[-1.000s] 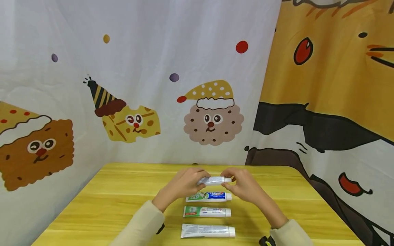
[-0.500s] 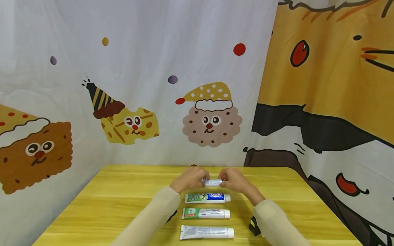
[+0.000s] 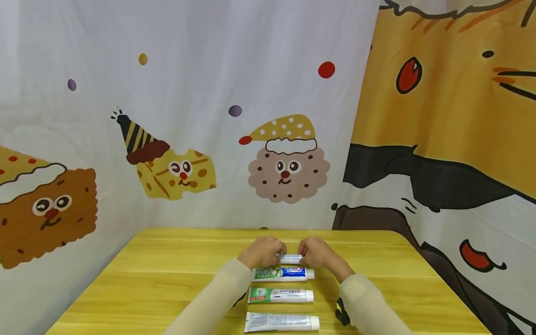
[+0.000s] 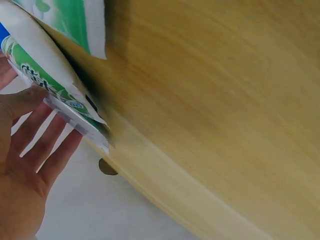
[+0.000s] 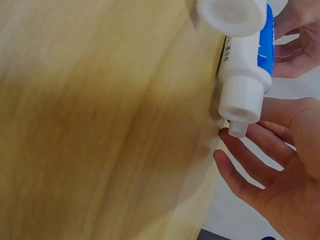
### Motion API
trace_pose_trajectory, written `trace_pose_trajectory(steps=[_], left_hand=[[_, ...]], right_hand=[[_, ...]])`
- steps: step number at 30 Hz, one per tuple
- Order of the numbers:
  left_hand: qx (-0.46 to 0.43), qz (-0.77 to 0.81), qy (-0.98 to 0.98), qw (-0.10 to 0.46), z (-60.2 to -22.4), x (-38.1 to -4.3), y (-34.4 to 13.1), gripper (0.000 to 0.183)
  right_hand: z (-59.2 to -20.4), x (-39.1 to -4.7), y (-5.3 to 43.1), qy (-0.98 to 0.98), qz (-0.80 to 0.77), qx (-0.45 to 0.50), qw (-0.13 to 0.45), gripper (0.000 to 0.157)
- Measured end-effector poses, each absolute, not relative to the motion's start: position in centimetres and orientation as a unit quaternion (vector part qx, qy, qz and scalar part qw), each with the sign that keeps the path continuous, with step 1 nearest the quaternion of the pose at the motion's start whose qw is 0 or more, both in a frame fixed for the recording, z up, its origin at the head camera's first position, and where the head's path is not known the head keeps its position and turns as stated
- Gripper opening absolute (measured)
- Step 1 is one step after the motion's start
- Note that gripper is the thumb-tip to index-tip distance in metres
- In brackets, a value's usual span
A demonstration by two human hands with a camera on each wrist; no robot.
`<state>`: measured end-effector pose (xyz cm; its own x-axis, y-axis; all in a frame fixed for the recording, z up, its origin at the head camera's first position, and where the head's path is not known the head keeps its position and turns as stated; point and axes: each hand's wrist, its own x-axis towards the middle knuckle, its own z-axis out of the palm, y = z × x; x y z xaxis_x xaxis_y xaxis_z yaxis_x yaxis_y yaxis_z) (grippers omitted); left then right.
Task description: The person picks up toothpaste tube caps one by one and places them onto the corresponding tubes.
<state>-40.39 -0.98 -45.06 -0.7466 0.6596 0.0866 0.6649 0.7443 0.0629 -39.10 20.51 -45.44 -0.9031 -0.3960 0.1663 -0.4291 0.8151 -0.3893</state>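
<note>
A small white toothpaste tube (image 3: pixel 290 258) lies crosswise at the far end of a row of tubes. My left hand (image 3: pixel 264 251) pinches its left end, and my right hand (image 3: pixel 316 252) holds its capped right end. Just nearer is a green-and-blue toothpaste tube (image 3: pixel 281 274), close alongside it. In the left wrist view, the left thumb lies by the green-and-blue tube while the fingers (image 4: pixel 47 142) reach behind the white one. The right wrist view shows the small tube's narrow cap (image 5: pixel 238 129) at the right fingertips, partly hidden behind a larger cap (image 5: pixel 242 97).
Closer to me on the yellow wooden table (image 3: pixel 167 279) lie a green-and-white toothpaste tube (image 3: pixel 280 295) and a mostly white toothpaste tube (image 3: pixel 281 322), caps to the right. A cartoon-printed curtain (image 3: pixel 201 70) hangs behind the table's far edge.
Both hands have brought the small white tube down and toward me, closer to the green-and-blue tube. The right fingers have shifted in around its cap end. The other tubes stay in place.
</note>
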Motion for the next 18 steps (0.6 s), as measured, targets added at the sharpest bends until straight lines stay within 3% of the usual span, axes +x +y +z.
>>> trace_pose_trajectory(steps=[10,14,18], left_hand=[[-0.347,-0.044,-0.937,0.024,-45.02,-40.31,-0.83,0.021],[-0.341,-0.056,-0.938,0.022,-45.06,-40.2,-1.04,0.029],[-0.318,-0.1,-0.943,0.008,-44.78,-40.28,-1.55,0.037]], right_hand=[[-45.96,-39.31,20.63,-0.95,0.237,0.202,0.031,0.016],[-45.89,-39.33,20.72,-0.946,0.238,0.219,0.024,0.015],[-45.23,-39.39,21.41,-0.944,0.249,0.215,0.002,0.025]])
